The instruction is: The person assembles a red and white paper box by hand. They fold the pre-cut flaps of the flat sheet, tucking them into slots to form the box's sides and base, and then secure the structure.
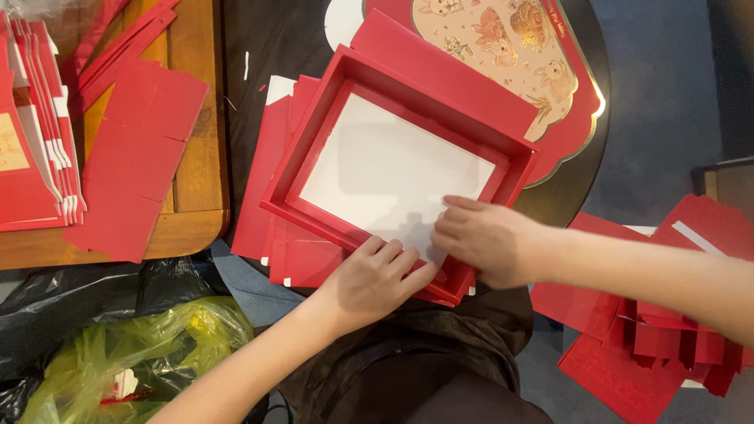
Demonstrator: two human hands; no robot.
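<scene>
Red box tray (314, 149) near corner hidden under left hand (373, 279) and right hand (479, 243); fingertips' grip unclear. Decorated lid (503, 47) cut off at top edge (tray covers part). Folded red cards (39, 133) cropped left.

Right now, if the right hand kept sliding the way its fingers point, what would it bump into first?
The right hand points left across the red box tray's white floor. It would probably meet the tray's left wall first, though depth is hard to judge.

Red box tray (314, 129), white base
</scene>
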